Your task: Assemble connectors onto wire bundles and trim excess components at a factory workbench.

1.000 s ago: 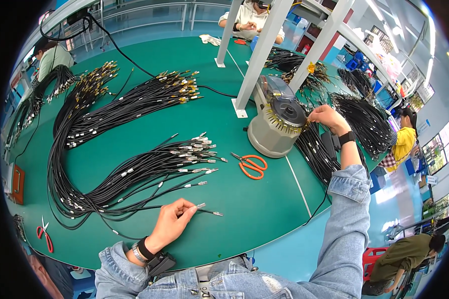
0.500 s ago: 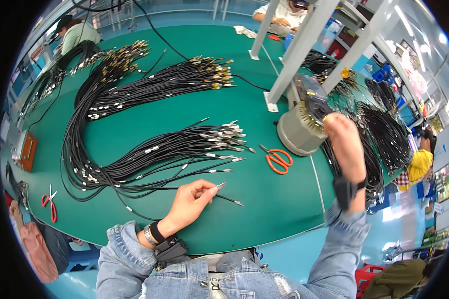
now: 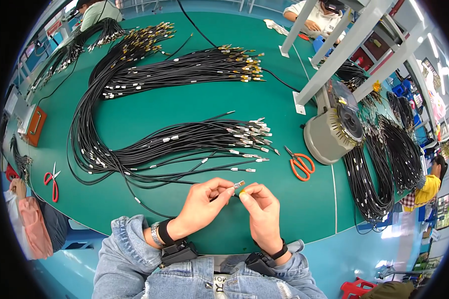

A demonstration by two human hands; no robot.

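Between the thumb and fingers of my left hand (image 3: 205, 204) is a black cable ending in a silver metal connector (image 3: 239, 184). My right hand (image 3: 261, 215) meets it closely, pinching a small yellow-gold piece (image 3: 243, 191) near the connector's tip; the fingers partly cover it, and I cannot tell whether the two touch. Just beyond my hands lies a bundle of black cables (image 3: 149, 154) with silver connectors and white labels. Farther back, its other ends form a bundle with gold-coloured tips (image 3: 244, 65). Orange-handled snips (image 3: 301, 167) rest on the table right of my hands.
A grey round machine (image 3: 329, 137) with a ring of gold pins stands at right, beside metal posts (image 3: 329, 60). More black cables (image 3: 371, 179) hang over the table's right edge. Red scissors (image 3: 52, 182) and an orange-fronted box (image 3: 36, 125) sit at left. Other people work around the green table (image 3: 174, 109).
My right hand has come from the round machine at right to my left hand, carrying the small yellow-gold piece. My left hand still holds the cable. The view has shifted slightly.
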